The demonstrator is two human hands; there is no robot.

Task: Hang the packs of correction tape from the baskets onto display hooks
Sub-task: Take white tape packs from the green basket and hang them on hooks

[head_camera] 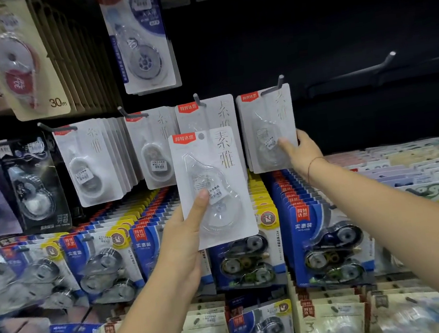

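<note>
Left hand [186, 241] is clamped on a white blister pack of correction tape [211, 178], held before the black display wall [334, 30]; a hanging white pack [265, 122] on a grey hook [275, 86] is gripped by the right hand [300, 151].

This is a shop, in the part that sells things for writing. Across the middle of the frame, white packs [92, 164] of correction tape hang in thick bunches on metal hooks [280, 80] that stick out of a dark wall [307, 33]. Many packs are just the same, one behind the other. Small price stickers [159, 165] sit on their fronts. Lower down, blue packs [328, 239] stand in long rows, side by side. At the upper left hang brown card packs [20, 57] marked 30m.
</note>
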